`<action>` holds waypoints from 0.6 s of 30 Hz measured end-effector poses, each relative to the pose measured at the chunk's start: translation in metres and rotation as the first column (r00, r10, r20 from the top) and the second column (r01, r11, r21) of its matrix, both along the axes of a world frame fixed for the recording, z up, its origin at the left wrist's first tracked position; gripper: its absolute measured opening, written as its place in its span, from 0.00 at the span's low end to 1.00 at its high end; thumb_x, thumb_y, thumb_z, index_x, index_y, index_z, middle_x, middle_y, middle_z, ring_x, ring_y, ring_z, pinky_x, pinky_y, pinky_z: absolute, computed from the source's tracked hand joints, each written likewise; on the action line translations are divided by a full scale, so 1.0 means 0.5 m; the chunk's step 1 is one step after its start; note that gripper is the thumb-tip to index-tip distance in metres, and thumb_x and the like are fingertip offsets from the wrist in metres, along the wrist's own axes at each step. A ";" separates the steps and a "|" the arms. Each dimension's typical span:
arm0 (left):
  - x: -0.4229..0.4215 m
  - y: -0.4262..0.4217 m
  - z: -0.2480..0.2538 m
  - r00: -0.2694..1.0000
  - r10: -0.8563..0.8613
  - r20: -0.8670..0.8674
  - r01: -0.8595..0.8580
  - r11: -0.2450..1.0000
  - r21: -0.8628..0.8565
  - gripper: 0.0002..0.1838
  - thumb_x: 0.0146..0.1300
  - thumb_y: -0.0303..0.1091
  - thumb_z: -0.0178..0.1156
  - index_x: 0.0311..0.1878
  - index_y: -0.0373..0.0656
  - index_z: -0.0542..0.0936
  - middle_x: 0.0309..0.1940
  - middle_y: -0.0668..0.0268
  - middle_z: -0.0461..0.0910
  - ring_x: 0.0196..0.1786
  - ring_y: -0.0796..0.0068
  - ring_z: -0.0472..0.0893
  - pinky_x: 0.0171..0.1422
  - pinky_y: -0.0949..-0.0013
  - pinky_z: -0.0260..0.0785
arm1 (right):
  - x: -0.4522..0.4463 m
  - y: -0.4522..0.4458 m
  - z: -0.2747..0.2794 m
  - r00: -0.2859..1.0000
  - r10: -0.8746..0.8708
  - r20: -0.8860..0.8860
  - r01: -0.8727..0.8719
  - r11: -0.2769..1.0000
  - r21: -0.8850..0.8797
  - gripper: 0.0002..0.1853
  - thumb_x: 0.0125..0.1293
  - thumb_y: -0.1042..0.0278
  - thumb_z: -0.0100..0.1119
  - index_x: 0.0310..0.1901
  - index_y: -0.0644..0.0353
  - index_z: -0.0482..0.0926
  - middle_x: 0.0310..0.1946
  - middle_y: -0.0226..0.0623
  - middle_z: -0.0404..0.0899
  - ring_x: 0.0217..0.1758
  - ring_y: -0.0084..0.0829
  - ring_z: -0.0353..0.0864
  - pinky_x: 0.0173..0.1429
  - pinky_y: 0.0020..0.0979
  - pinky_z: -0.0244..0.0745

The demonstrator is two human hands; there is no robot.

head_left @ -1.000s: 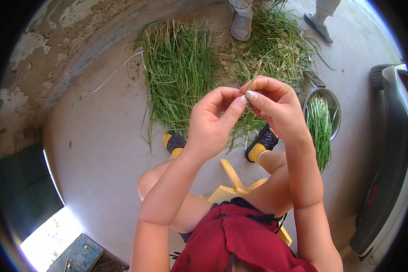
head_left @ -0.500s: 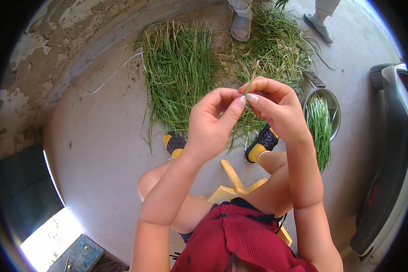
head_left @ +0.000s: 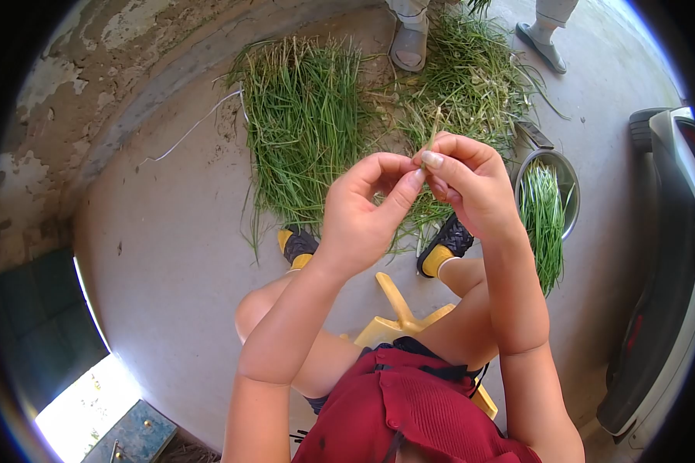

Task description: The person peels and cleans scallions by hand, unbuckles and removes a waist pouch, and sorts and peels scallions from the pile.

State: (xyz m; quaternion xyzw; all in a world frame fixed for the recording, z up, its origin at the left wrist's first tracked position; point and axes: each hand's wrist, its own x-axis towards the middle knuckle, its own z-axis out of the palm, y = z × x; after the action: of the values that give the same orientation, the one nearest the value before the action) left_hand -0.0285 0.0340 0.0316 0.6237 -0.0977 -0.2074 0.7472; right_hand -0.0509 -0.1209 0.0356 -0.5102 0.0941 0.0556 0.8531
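Note:
A thin green stalk (head_left: pixel 432 133) points up from between the fingertips of my two hands. My left hand (head_left: pixel 369 207) pinches at its lower end, thumb against forefinger. My right hand (head_left: pixel 471 184) is closed on the same stalk, its fingertips touching those of the left. Behind my left hand lies a wide pile of long green stalks (head_left: pixel 301 123). A looser, tangled pile (head_left: pixel 479 77) is beyond my right hand. To the right, a metal basin (head_left: pixel 572 193) holds a bundle of green and white stalks (head_left: pixel 544 224) hanging over its rim.
Another person's feet in grey slippers (head_left: pixel 409 48) stand by the loose pile. A dark flat object (head_left: pixel 536 134) lies near the basin. A yellow stool (head_left: pixel 398 316) is between my legs. A vehicle (head_left: pixel 664 293) stands at the right, a worn wall (head_left: pixel 69 92) at the upper left.
My right thumb and fingertips have shifted slightly up along the stalk. The stalk shows a little higher above my fingers. The piles and basin look unchanged.

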 end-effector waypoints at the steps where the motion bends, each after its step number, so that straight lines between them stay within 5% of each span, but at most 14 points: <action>1: 0.000 0.000 0.000 1.000 -0.008 0.000 0.008 1.000 0.004 0.07 0.63 0.30 0.59 0.41 0.37 0.78 0.32 0.71 0.78 0.34 0.86 0.74 0.41 0.78 0.68 | 0.000 -0.003 -0.001 1.000 0.010 -0.004 -0.010 1.000 0.009 0.05 0.62 0.70 0.59 0.34 0.63 0.81 0.30 0.25 0.79 0.25 0.09 0.67 0.27 0.14 0.60; 5: -0.006 0.000 0.002 1.000 -0.016 0.007 0.016 0.999 0.041 0.07 0.63 0.30 0.59 0.41 0.37 0.78 0.32 0.71 0.78 0.34 0.85 0.74 0.41 0.78 0.68 | 0.003 -0.029 -0.012 0.994 0.105 -0.037 -0.099 0.984 0.146 0.09 0.64 0.66 0.58 0.34 0.62 0.81 0.29 0.25 0.79 0.26 0.10 0.68 0.28 0.15 0.62; 8: -0.006 0.001 -0.001 1.000 0.013 0.002 -0.013 0.999 0.038 0.08 0.64 0.30 0.59 0.42 0.37 0.78 0.33 0.71 0.78 0.35 0.85 0.74 0.42 0.78 0.68 | 0.006 -0.020 0.017 0.986 -0.027 -0.163 0.021 0.999 -0.034 0.08 0.64 0.67 0.59 0.35 0.62 0.82 0.28 0.24 0.78 0.27 0.12 0.70 0.30 0.15 0.64; 14: -0.001 0.000 -0.012 0.998 0.058 0.021 -0.059 0.998 0.007 0.09 0.64 0.31 0.58 0.44 0.37 0.78 0.33 0.71 0.78 0.36 0.85 0.75 0.43 0.78 0.69 | 0.001 -0.026 0.005 0.993 -0.025 0.114 0.067 0.922 -0.381 0.06 0.58 0.72 0.64 0.37 0.63 0.81 0.30 0.25 0.77 0.30 0.14 0.72 0.33 0.18 0.67; 18: -0.001 0.000 -0.011 0.990 0.060 0.126 -0.072 0.993 0.094 0.10 0.63 0.30 0.58 0.46 0.38 0.78 0.35 0.69 0.79 0.35 0.84 0.75 0.43 0.77 0.69 | 0.002 -0.023 -0.010 0.953 -0.003 0.302 0.214 0.714 -0.667 0.09 0.55 0.73 0.66 0.38 0.62 0.80 0.29 0.28 0.75 0.28 0.17 0.72 0.31 0.19 0.66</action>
State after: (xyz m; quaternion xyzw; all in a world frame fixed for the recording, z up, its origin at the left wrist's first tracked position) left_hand -0.0292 0.0339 0.0262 0.6742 -0.1126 -0.1481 0.7147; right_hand -0.0498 -0.1321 0.0305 -0.7876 0.0171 -0.1066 0.6066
